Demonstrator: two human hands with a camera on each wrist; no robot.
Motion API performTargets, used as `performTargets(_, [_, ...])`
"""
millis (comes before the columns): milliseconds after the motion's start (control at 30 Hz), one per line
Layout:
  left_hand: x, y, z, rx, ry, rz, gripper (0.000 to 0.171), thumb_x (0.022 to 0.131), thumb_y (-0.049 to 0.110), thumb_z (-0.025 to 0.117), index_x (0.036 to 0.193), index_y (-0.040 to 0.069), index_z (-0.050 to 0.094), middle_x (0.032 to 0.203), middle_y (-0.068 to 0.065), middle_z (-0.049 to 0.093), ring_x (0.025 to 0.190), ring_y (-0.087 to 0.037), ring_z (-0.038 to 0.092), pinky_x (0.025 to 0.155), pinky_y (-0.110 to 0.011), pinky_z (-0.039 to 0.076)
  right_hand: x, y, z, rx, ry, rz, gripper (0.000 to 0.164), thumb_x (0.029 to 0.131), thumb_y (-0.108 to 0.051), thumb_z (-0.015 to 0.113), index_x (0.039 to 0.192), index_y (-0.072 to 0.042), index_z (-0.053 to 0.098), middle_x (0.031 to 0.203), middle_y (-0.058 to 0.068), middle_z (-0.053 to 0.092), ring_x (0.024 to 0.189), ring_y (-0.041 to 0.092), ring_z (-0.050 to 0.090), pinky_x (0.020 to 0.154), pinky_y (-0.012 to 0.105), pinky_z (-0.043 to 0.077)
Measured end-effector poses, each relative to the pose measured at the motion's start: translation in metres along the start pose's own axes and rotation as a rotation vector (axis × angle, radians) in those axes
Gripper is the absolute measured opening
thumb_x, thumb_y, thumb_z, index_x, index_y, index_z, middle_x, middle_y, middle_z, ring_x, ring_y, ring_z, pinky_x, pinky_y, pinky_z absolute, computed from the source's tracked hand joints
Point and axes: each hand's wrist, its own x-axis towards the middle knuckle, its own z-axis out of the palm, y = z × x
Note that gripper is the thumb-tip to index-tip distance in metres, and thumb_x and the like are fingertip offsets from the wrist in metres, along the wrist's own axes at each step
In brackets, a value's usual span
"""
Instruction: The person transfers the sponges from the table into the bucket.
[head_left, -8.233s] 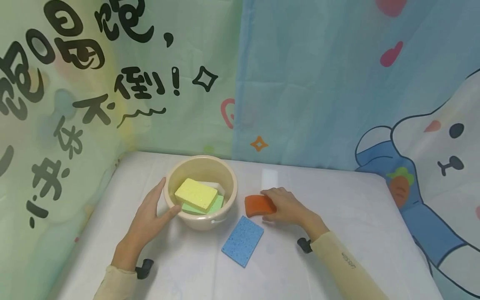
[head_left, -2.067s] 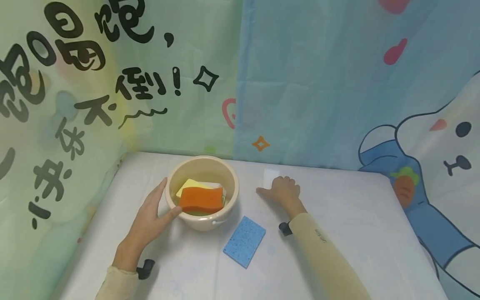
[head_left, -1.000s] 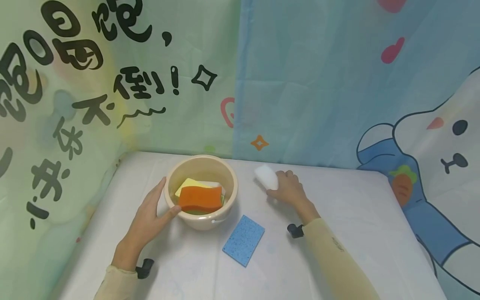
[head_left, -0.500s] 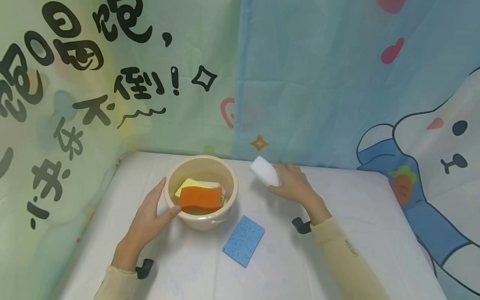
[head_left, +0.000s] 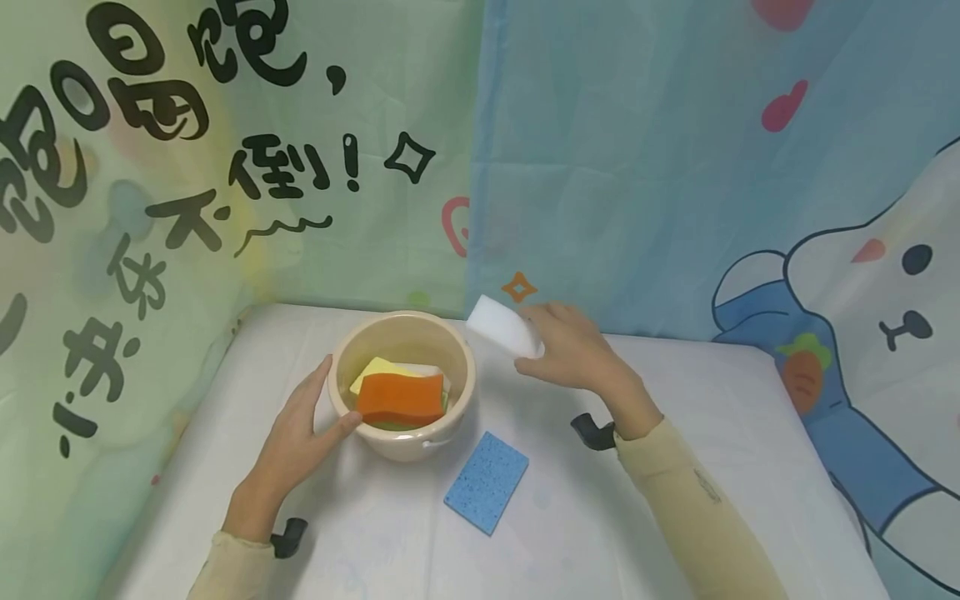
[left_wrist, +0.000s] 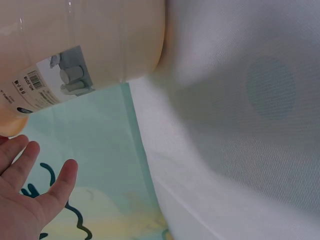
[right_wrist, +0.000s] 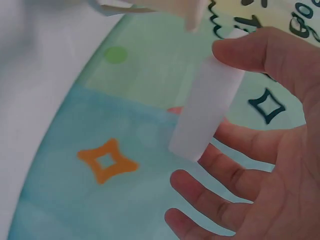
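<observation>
In the head view my right hand [head_left: 570,346] holds a white sponge [head_left: 504,325] up beside the right rim of a cream bucket [head_left: 408,442]. The right wrist view shows that sponge [right_wrist: 207,110] pinched between thumb and fingers, the two lowest fingers free of it. Against the bucket's left side my left hand [head_left: 303,437] rests with fingers extended, thumb at the front rim. An orange sponge [head_left: 401,398] lies on top inside, over a yellow sponge [head_left: 382,367]; green and white pieces peek out beneath. In the left wrist view the bucket's wall [left_wrist: 120,40] carries a label.
A flat speckled blue sponge [head_left: 487,483] lies on the white tablecloth [head_left: 375,542], right of and in front of the bucket. Behind the table hangs a printed curtain [head_left: 600,167], which also runs along the left side.
The orange sponge went from the table into the bucket. Since then my right hand has picked up the white sponge, raised it and brought it left to the bucket. My left hand stays put.
</observation>
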Motion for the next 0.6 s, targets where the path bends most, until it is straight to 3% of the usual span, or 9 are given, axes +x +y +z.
performTargets(200, [-0.001, 0.000, 0.000, 0.000, 0.003, 0.006, 0.090, 0.093, 0.050, 0.067, 0.162, 0.019, 0.018, 0.162, -0.012, 0.027, 0.146, -0.037, 0.026, 0.113, -0.064, 0.026, 0.011, -0.023, -0.006, -0.024, -0.010, -0.067, 0.067, 0.080, -0.028, 0.075, 0.140, -0.006, 0.055, 0.132, 0.017, 0.056, 0.113, 0.037, 0.051, 0.089, 0.054, 0.046])
performTargets(400, [0.000, 0.001, 0.000, -0.003, 0.005, 0.014, 0.089, 0.093, 0.050, 0.067, 0.162, 0.018, 0.019, 0.162, -0.011, 0.027, 0.146, -0.036, 0.027, 0.113, -0.063, 0.026, 0.020, -0.044, -0.002, -0.062, -0.021, -0.186, 0.064, 0.081, -0.029, 0.076, 0.138, -0.005, 0.057, 0.131, 0.016, 0.058, 0.115, 0.035, 0.052, 0.091, 0.053, 0.046])
performTargets(600, [0.000, 0.001, 0.000, -0.001, 0.008, 0.013, 0.090, 0.093, 0.050, 0.067, 0.162, 0.018, 0.019, 0.162, -0.011, 0.027, 0.146, -0.036, 0.026, 0.114, -0.063, 0.026, 0.036, -0.065, 0.007, -0.087, -0.094, -0.221, 0.062, 0.085, -0.034, 0.073, 0.140, -0.010, 0.056, 0.129, 0.013, 0.058, 0.112, 0.031, 0.050, 0.087, 0.047, 0.048])
